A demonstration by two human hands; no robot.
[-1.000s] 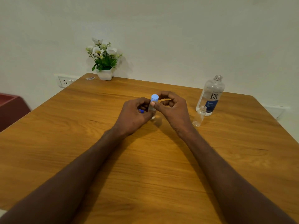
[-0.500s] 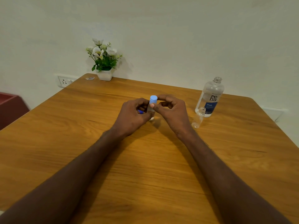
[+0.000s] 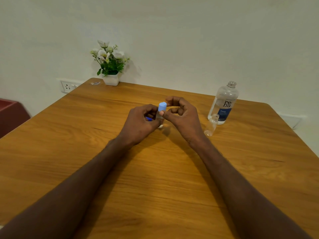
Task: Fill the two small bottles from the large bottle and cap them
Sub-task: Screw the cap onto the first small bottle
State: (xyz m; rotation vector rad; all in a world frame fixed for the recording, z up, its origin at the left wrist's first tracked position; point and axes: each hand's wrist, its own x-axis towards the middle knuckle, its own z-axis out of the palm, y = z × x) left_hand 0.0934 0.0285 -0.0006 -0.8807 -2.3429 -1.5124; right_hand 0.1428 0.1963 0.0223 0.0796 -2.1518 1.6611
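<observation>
Pale wall (image 3: 189, 31) rises behind a wooden table (image 3: 155, 178) that fills the view; a flower pot (image 3: 111, 66) stands at its far edge; the large bottle (image 3: 224, 102) — uncapped, upright — stands at far right, with an open small bottle (image 3: 211, 125) just in front; the left hand (image 3: 140, 124) grips the other small bottle (image 3: 160, 119) mid-table; the right hand (image 3: 183, 116) pinches its blue cap (image 3: 162, 106).
</observation>
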